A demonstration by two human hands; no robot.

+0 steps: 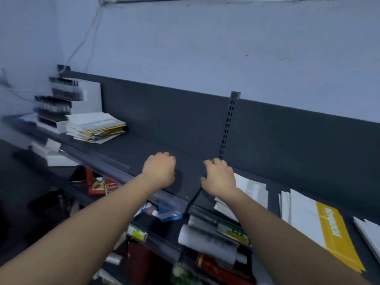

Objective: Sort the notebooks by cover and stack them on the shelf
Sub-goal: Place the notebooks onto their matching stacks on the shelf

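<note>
Two hands hover over the bare middle of the shelf [133, 147]. The left hand [159, 170] and right hand [219, 177] each have loosely curled fingers and hold nothing. A mixed stack [95, 127] sits toward the shelf's left end, against the back panel [164, 108]. At the right end, a white notebook [248, 192] lies just beside the right hand, with a yellow-banded notebook [320, 229] further right. The probable next step is the white notebook: grip both long edges, keep it flat, and match covers before stacking.
</note>
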